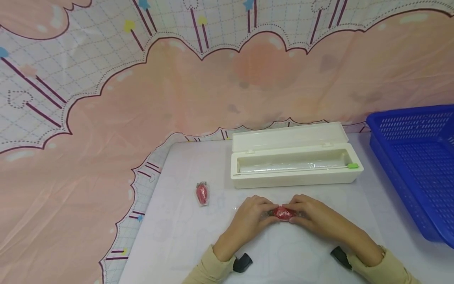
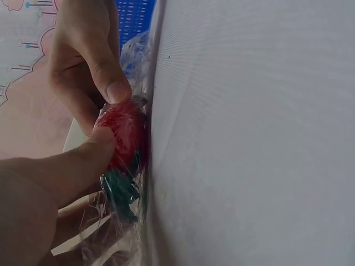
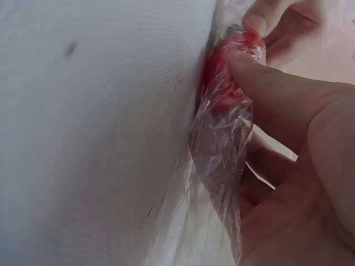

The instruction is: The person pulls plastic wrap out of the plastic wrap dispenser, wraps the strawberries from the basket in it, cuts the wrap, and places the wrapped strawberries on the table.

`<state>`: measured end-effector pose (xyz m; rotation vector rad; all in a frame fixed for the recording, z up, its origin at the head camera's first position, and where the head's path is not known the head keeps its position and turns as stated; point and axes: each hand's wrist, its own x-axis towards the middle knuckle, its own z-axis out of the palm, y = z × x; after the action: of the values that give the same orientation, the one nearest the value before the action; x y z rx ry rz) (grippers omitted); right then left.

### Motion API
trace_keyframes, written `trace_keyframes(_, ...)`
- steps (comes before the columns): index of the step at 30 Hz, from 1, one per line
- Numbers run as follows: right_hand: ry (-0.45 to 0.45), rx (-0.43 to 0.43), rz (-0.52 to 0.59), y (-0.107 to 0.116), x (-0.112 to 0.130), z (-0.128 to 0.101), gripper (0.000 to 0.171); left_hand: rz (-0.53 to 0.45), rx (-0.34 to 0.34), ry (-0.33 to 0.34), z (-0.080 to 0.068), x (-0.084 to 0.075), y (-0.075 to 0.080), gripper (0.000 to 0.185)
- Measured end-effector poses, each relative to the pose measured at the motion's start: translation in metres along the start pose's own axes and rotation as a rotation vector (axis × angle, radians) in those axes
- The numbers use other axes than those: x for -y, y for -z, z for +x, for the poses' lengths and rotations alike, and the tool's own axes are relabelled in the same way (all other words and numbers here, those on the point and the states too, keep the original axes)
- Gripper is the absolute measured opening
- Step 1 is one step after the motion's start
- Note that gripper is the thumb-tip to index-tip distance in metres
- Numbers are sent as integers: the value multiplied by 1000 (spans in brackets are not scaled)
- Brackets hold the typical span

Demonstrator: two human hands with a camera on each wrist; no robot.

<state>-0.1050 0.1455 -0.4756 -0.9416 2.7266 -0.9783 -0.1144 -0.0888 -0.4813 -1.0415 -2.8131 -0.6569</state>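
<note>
Both hands, left hand (image 1: pixel 252 215) and right hand (image 1: pixel 312 215), pinch the film-wrapped strawberry (image 1: pixel 283 213) (mostly hidden by fingers), grip closed.

Beige long sleeves (image 1: pixel 209 268) cover both forearms, with a black wrist-mounted device (image 1: pixel 242 263) on each.

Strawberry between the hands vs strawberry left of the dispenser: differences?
The strawberry between the hands is pinched by the left hand and right hand, with its film loose. The left strawberry lies alone, untouched, wrapped snugly. The first lies crosswise, the second points away. Both are red, film-wrapped, on the white table.
</note>
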Motion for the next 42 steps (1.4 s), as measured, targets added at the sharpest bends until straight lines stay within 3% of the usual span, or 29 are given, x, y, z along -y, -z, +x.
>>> trace_keyframes(10,32,-31,-29,-3,0,-2,14,5,6,9,0,0,-2,33)
trace_keyframes(22,-1,-58,-132,-5,5,1,27,16,36,34,0,-2,-1,29)
trace_keyframes(31,-38,-36,-75,-3,7,4,20,11,57,49,2,-1,-1,29)
trace_keyframes(42,-11,-27,-55,-4,7,3,17,-16,68,109,1,1,-1,26)
